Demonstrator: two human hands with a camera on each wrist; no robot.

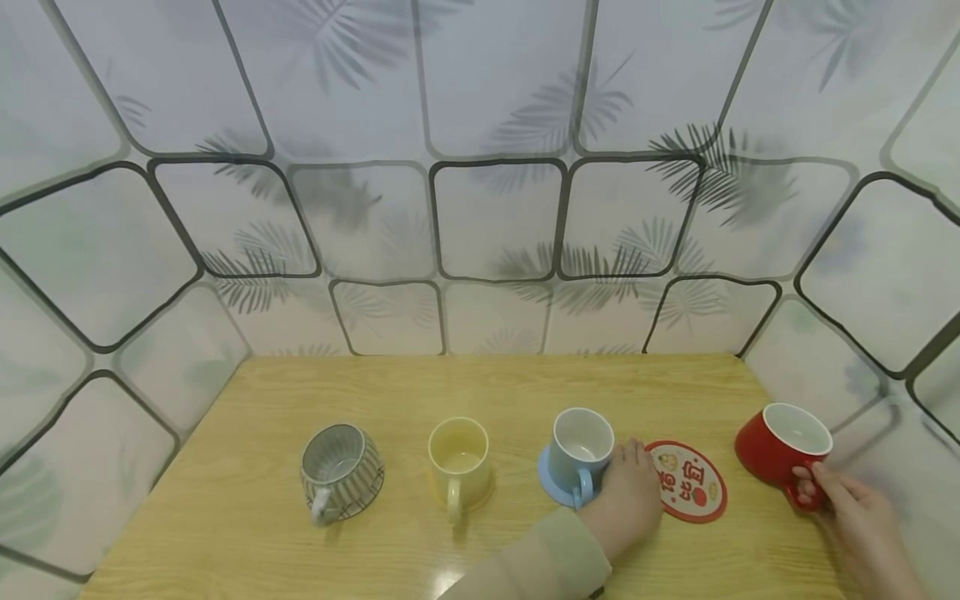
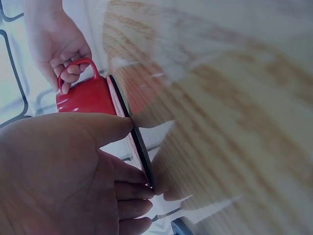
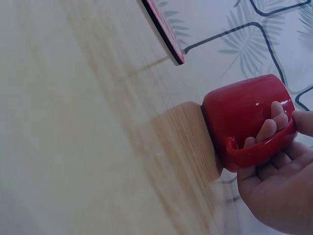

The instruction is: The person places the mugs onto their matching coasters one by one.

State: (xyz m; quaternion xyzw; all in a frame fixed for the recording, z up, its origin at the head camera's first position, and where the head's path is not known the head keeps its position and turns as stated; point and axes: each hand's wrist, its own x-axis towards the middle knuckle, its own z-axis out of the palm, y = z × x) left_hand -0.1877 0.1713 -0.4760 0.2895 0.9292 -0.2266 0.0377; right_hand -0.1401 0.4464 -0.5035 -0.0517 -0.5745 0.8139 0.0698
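Note:
In the head view my left hand (image 1: 630,492) is at the left side of a round red coaster (image 1: 687,482) with cartoon print. The left wrist view shows its thumb and forefinger pinching the coaster's dark edge (image 2: 139,149). At the far right my right hand (image 1: 862,521) grips the handle of a red mug (image 1: 780,446) with a white inside, fingers passed through the loop. The mug is upright, its base (image 3: 211,134) at the tabletop. A light blue mug (image 1: 581,440) stands on a blue coaster (image 1: 553,479), close beside my left hand.
Further left, a yellow mug (image 1: 459,458) stands on a yellow coaster (image 1: 487,493). A grey striped cup (image 1: 342,471) sits on a patterned coaster (image 1: 367,504) at the left. Patterned cloth walls (image 1: 495,217) enclose the wooden table (image 1: 375,558) at the back and sides.

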